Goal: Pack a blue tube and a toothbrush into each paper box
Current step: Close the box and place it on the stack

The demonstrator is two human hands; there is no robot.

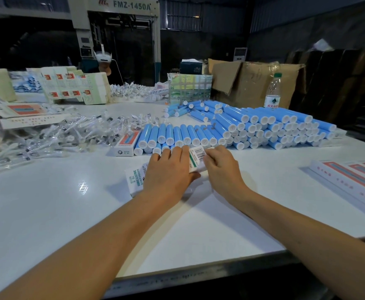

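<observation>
A white paper box with green print lies across the table in front of me, mostly covered by my hands. My left hand lies over its middle, thumb curled round its near side. My right hand pinches the barcode end, which is tilted up. Right behind my fingers runs a long row of blue tubes with white caps. Wrapped toothbrushes lie heaped to the left. What is inside the box is hidden.
One packed box lies left of the tube row. Finished boxes lie at the right edge. Flat box blanks, a water bottle and a cardboard carton stand behind. A person sits across the table.
</observation>
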